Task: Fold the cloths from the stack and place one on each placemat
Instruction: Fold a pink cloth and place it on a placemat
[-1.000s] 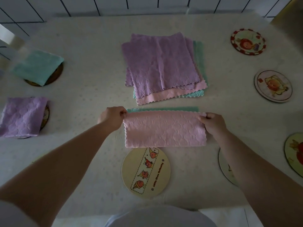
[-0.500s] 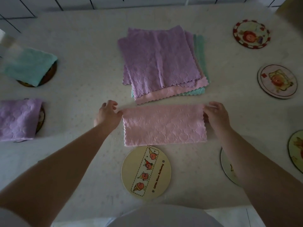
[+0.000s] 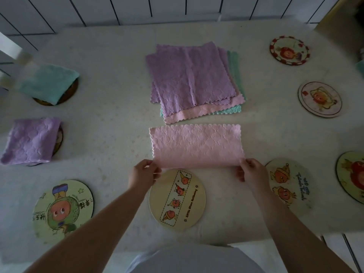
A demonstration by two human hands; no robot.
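Pink cloth (image 3: pixel 197 146), both hands pinching.

Folded cloth (image 3: pixel 197 146) pink, embossed; stack (image 3: pixel 192 79) purple over pink, teal; placemat (image 3: pixel 177 200) cream, possibly fruit cartoons.

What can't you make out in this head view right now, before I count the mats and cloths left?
- Stack of unfolded cloths: the purple top sheet hides how many lie beneath.
- Round mats under the folded teal cloth and folded purple cloth: mostly covered.
- Round cartoon mat at right: cut by the frame edge.
- Teal object at right edge: mostly cut off.
- Right hand on the pink folded cloth: its forearm partly covers another mat.
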